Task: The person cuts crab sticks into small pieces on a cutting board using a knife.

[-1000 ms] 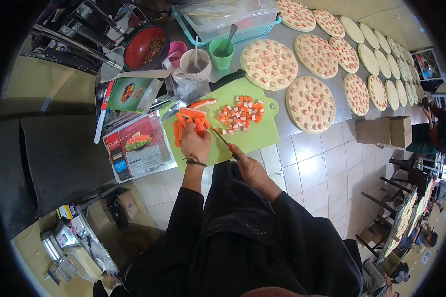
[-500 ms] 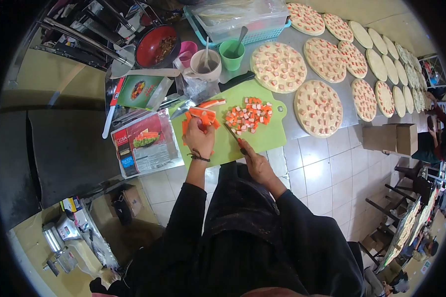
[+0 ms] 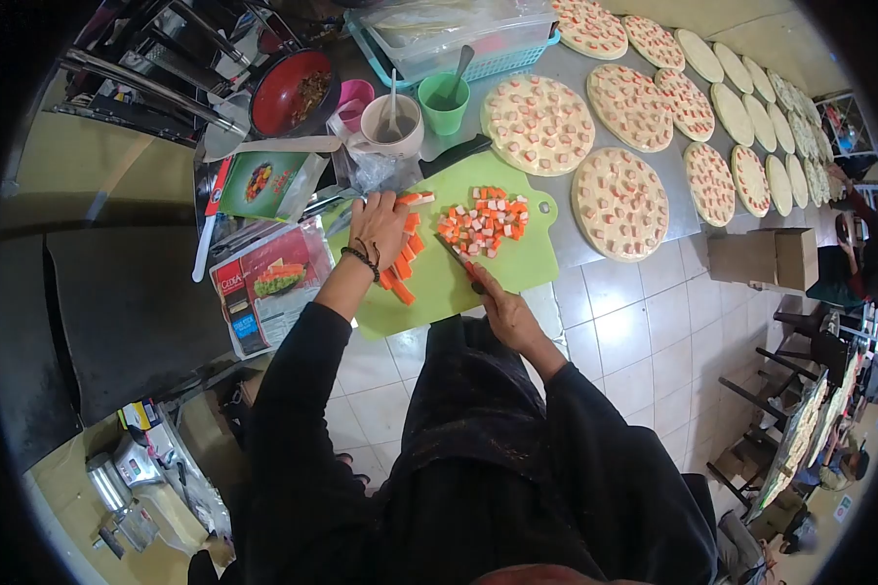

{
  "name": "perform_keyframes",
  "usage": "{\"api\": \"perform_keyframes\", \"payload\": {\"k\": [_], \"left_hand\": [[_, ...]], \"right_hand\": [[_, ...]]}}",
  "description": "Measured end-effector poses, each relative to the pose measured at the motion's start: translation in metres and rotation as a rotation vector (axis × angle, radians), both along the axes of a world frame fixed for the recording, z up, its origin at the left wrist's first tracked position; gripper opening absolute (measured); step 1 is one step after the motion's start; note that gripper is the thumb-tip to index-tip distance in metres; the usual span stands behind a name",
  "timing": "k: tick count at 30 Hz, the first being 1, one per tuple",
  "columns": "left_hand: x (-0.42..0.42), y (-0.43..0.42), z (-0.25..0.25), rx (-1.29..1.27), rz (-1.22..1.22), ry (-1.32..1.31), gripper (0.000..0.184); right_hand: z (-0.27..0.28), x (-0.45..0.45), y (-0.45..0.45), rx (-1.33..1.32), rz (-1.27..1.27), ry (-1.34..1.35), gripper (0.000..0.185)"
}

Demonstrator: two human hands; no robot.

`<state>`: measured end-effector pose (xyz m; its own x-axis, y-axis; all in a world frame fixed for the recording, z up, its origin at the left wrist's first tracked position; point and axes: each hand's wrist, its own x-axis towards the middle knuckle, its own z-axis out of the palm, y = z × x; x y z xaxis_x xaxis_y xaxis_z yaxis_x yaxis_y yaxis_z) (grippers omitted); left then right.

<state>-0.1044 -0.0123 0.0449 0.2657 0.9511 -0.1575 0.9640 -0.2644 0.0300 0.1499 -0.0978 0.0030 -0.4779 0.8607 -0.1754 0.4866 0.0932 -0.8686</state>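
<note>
1. The big metal table (image 3: 571,70) is holding everything up in front of me.
2. My green board (image 3: 522,268) is lying on it, right under my hands.
3. Round flat breads (image 3: 620,205) are sitting to the right of the board, and the closest ones are wearing little orange-and-white bits.
4. My left hand (image 3: 379,224) is reaching over the board's left side, fingers bent down beside the sticks. The back of it is hiding what is under it, so I can't tell if it is pinching anything.
5. My right hand (image 3: 505,310) is gripping the small knife (image 3: 456,253), and the blade is slanting toward the cut bits.
6. Orange sticks (image 3: 400,278) are lying loosely on the board, between my left hand and the knife. I think I am sorting them for cutting, about halfway through. A next cut would be calling for a straight row, with my fingers staying clear of the blade.
7. Tiny cubes (image 3: 483,224) are making a pile on the board's right side.
</note>
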Motion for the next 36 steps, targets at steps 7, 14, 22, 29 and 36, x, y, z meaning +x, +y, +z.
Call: {"api": "perform_keyframes", "payload": {"k": [7,14,22,29,36], "left_hand": [[-0.011,0.002,-0.011,0.147,-0.100,-0.037,0.033],[0.050,-0.024,0.013,0.268,-0.047,-0.217,0.032],[0.084,-0.082,-0.050,0.114,0.168,-0.265,0.046],[0.084,-0.097,-0.051,0.199,0.226,-0.494,0.067],[0.094,-0.101,-0.063,0.317,0.269,-0.550,0.051]], "right_hand": [[0.002,-0.003,-0.001,0.054,-0.015,0.017,0.055],[0.004,0.002,0.014,0.026,-0.050,-0.068,0.055],[0.001,0.007,0.015,0.108,-0.038,-0.102,0.056],[0.006,0.011,-0.004,-0.036,-0.034,-0.159,0.056],[0.016,0.013,-0.007,0.024,-0.012,-0.208,0.056]]}}
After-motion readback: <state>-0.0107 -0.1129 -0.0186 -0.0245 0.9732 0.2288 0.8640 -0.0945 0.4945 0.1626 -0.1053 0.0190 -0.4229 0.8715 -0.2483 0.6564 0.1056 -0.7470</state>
